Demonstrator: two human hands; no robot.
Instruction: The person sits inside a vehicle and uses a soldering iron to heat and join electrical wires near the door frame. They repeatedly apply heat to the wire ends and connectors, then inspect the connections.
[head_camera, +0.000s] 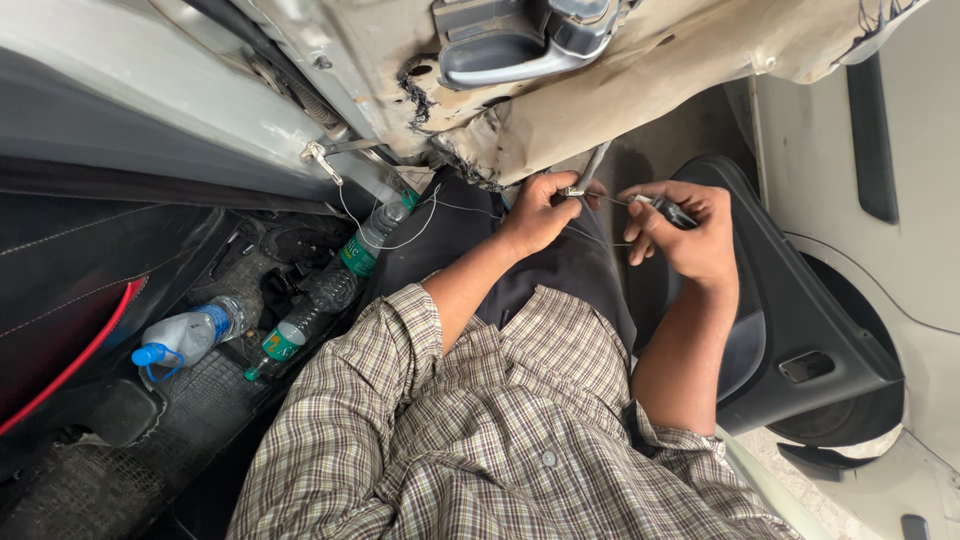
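Working in the open doorway of a car, I hold a thin wire (600, 198) taut between both hands just right of the frame's centre, beneath a stripped door whose beige inner lining (640, 80) hangs torn across the top of the frame. My left hand (540, 212) has its grip pinched together on the wire beside a slim metal rod (592, 165) that runs down from the door, thumb and fingers closed so the strand cannot slip. My right hand (685, 232) has its grip clamped on a small dark tool (678, 213), seemingly pliers, though the jaws are too small to make out; its nose meets the wire close to my left fingertips, which keeps the working point steady between two fixed holds. A looser run of white wire (385, 232) trails away to the left toward a metal clip (318, 156) on the door's lower edge, upper left of centre. My checked shirt (480, 440) fills the bottom of the frame, sleeves pushed up off the forearms and clear of the work. At lower left, on the dark ribbed floor mat (170, 420), lie three plastic bottles: one with a blue cap (185, 338) and two with green labels (310, 318), (368, 240), near one another along the sill and out of my hands' way. A grey door handle (520, 50) sits at top centre, and a dark trim panel (800, 340) leans at right.
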